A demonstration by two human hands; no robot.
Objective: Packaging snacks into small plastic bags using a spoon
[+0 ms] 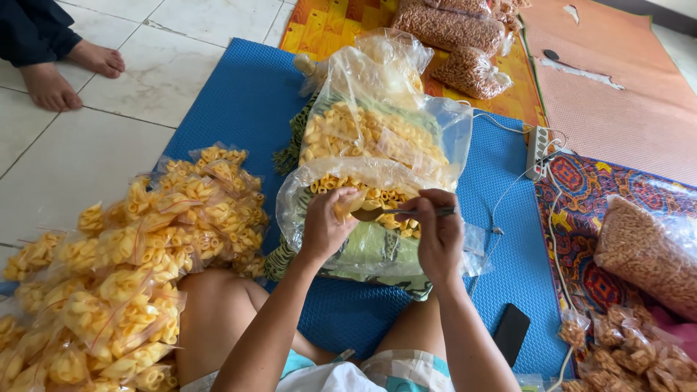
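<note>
Pale yellow snacks are seen in the large clear bag (385, 138) and the small packets (131, 268). The mat (247, 94) is coloured bright blue; the rug (581, 218) is patterned in red and blue. Reddish-brown snacks are contained in the bags (450, 29). The phone (511, 332) is black.
</note>
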